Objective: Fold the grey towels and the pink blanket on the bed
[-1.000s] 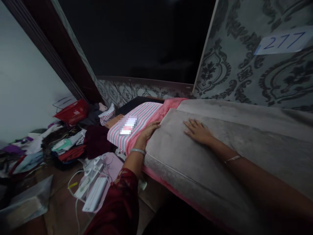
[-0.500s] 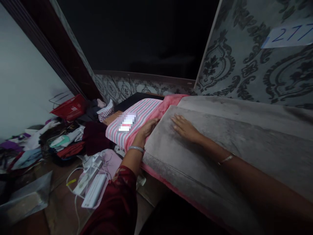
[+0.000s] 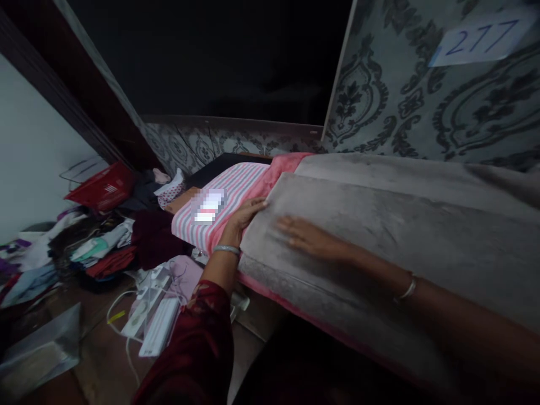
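Observation:
A grey velvety blanket (image 3: 379,225) lies folded over a bed, on top of a pink sheet (image 3: 282,169). My left hand (image 3: 242,216) rests with its fingers on the blanket's left edge, next to a pink and grey striped cloth (image 3: 236,188). My right hand (image 3: 306,239) lies flat, palm down, on the blanket near that edge, fingers spread and slightly blurred. Both wrists wear thin bangles. Neither hand closes on anything.
On the floor to the left lie piles of clothes (image 3: 101,247), a red basket (image 3: 101,188), white power strips with cables (image 3: 152,320) and a clear plastic bag (image 3: 37,351). Patterned wallpaper with a paper label (image 3: 476,36) rises behind the bed. A dark opening fills the top.
My right hand has slid left and toward me across the grey blanket. My left hand stays at the blanket's left edge. The view has shifted slightly.

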A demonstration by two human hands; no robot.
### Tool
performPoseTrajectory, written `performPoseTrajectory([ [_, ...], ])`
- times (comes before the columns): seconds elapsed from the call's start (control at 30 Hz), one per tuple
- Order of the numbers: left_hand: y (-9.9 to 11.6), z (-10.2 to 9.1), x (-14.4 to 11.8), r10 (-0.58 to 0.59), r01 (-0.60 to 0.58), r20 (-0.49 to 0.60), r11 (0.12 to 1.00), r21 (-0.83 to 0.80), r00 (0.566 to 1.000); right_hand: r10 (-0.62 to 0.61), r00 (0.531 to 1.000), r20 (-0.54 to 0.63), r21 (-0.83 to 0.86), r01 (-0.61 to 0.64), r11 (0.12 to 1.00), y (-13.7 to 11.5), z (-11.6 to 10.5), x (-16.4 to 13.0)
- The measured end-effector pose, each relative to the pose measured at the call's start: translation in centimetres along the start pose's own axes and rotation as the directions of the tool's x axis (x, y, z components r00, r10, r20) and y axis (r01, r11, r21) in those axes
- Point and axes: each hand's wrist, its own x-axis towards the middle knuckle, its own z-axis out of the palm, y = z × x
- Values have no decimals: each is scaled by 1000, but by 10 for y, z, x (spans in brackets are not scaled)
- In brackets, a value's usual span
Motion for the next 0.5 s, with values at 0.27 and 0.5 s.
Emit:
performPoseTrajectory([
  [0.27, 4, 2, 4, -23, 36, -112, 993, 113, 993, 224, 975, -12, -146, -223, 964, 0, 12, -103],
  [0.5, 10, 2, 8, -32, 66, -175, 979, 191, 984, 163, 986, -37, 146, -156, 977, -41, -10, -139],
])
